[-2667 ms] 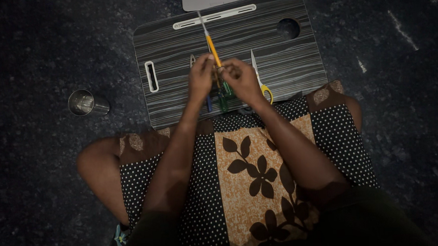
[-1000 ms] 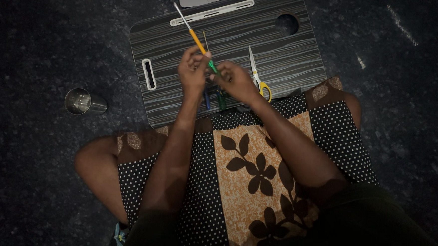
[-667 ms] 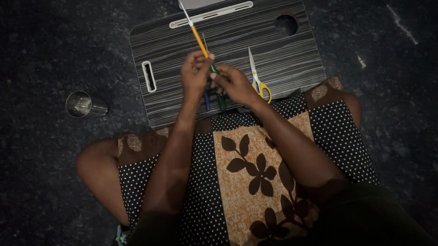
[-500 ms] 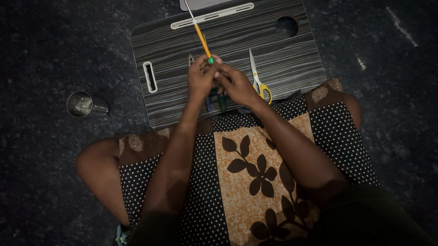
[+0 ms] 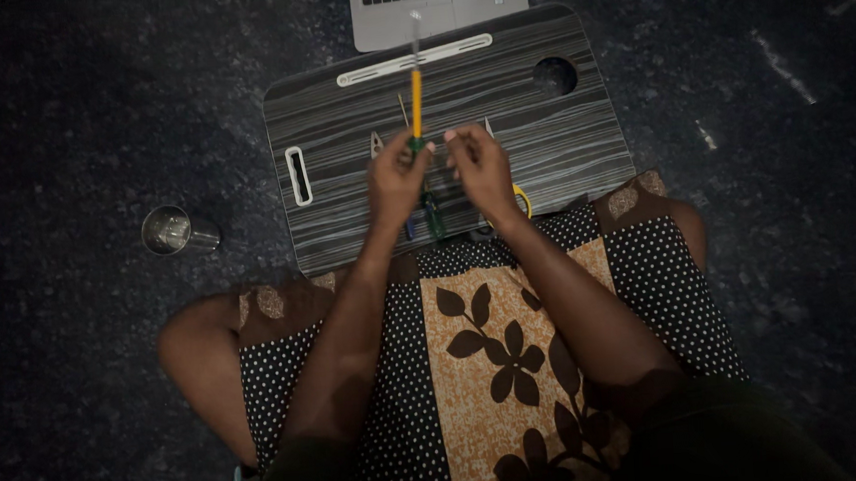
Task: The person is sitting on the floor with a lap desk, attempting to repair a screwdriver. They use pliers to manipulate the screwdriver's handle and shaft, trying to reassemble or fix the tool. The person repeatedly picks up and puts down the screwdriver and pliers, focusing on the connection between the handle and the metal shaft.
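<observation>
Setting: a person sits cross-legged on a dark floor, a striped lap desk (image 5: 539, 127) set just ahead of the knees.
Left hand (image 5: 397, 179): over the desk's middle, fingers pinched shut around the green lower end of a yellow screwdriver (image 5: 417, 100), whose shaft points away toward the desk's far edge.
Right hand (image 5: 483, 169): just beside the left, over the desk's near half, fingers curled narrow; whether anything small sits in them cannot be told.
On the desk: a yellow-handled pair of scissors (image 5: 521, 199) partly hidden under the right hand; a green tool (image 5: 434, 219) and a blue one beside it at the near edge, below the left hand.
Beyond the desk: a laptop (image 5: 438, 6) at its far edge.
Left of the desk: a steel tumbler (image 5: 176, 230) on the floor, well apart.
Step in hand: by the look of it, fitting or adjusting the screwdriver at its handle end.
Next move calls for: a steady left grip while the right fingers close in on the handle.
</observation>
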